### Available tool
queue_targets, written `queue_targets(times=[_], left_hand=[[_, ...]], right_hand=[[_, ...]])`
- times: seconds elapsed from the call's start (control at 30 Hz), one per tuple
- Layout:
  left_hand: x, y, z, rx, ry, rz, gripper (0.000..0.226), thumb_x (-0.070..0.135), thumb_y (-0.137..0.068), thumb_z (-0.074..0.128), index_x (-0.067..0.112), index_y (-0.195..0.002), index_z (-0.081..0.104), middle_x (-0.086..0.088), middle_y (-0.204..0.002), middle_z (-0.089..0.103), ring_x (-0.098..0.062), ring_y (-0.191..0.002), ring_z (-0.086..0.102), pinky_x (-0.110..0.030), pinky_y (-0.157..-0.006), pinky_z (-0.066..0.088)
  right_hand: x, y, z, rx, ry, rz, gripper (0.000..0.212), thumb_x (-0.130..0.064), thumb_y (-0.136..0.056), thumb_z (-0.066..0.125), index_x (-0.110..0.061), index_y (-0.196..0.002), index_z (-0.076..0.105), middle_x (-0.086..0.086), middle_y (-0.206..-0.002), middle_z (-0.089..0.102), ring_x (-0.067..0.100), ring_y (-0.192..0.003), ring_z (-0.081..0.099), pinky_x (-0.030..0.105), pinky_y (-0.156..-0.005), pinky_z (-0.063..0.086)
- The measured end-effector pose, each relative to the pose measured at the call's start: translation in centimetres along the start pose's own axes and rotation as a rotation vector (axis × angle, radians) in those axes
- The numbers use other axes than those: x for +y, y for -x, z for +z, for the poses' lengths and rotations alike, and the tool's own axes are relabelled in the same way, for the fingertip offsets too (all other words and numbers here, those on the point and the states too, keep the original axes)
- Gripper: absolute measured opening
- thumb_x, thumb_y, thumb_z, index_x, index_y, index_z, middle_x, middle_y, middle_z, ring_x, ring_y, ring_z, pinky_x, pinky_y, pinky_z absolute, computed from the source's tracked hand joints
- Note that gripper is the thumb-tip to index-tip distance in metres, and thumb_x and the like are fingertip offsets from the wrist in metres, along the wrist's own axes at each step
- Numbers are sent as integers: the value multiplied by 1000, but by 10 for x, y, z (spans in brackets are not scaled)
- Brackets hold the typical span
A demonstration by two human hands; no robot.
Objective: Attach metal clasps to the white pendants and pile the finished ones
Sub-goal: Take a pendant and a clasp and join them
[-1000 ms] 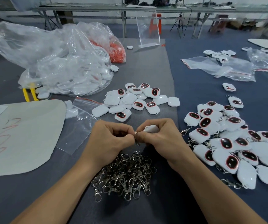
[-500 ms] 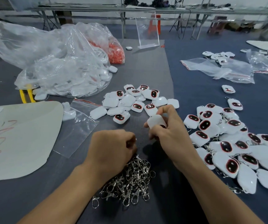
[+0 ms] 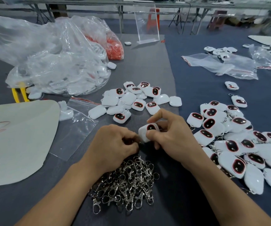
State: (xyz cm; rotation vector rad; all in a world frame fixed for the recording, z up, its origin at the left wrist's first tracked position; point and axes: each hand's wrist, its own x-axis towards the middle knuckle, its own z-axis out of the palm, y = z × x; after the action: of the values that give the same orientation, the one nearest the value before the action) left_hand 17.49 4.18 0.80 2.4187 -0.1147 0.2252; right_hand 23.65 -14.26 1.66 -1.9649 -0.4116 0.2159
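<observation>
While the right hand [image 3: 172,136] grips a white pendant [image 3: 148,132] between thumb and curled fingers, dark window facing up, the left hand [image 3: 115,144] meets it at the pendant's lower corner, its fingers curled and pinching a small metal clasp [image 3: 139,142] that is mostly hidden. A heap of clasps [image 3: 128,183] lies just behind both hands, between the wrists. Loose pendants [image 3: 131,100] sit scattered beyond the hands; the finished pile [image 3: 239,144] spreads to the right of the right hand.

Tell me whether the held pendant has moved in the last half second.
Yes. The pendant in the right hand has come back from the loose pendant pile, toward the left hand above the clasps.
</observation>
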Motion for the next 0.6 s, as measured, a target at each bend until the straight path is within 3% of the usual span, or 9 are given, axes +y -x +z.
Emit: queue_targets(times=[0.2, 0.37, 0.47, 0.6], left_hand=[[-2, -1, 0, -12, 68, -26, 19, 34, -70, 67, 47, -83, 74, 9, -65, 66, -11, -61, 59, -14, -56, 37], [-4, -2, 0, -33, 62, -38, 12, 26, -76, 75, 36, -81, 79, 11, -67, 68, -8, -62, 59, -16, -58, 39], [-5, -2, 1, -31, 61, -40, 14, 32, -74, 70, 36, -84, 79, 11, -68, 69, -10, -64, 62, -21, -60, 44], [-4, 0, -1, -22, 76, -27, 17, 33, -73, 68, 39, -87, 76, 13, -66, 68, -10, -64, 63, -18, -58, 43]], right_hand=[[-1, -2, -2, -53, -21, -9, 21, -4, -85, 71, -25, -90, 69, -6, -59, 68, 11, -44, 53, 21, -49, 44], [-2, -2, -7, -82, -12, -3, 18, -4, -84, 71, -21, -89, 70, -4, -52, 63, 13, -43, 51, 22, -47, 43], [-2, -2, -7, -89, 35, -25, 16, -7, -84, 71, -23, -88, 69, -3, -52, 64, 12, -43, 53, 19, -47, 42], [-3, -1, -7, -81, 74, -42, 16, -11, -83, 72, -26, -86, 69, 2, -51, 65, 12, -44, 55, 18, -47, 41]])
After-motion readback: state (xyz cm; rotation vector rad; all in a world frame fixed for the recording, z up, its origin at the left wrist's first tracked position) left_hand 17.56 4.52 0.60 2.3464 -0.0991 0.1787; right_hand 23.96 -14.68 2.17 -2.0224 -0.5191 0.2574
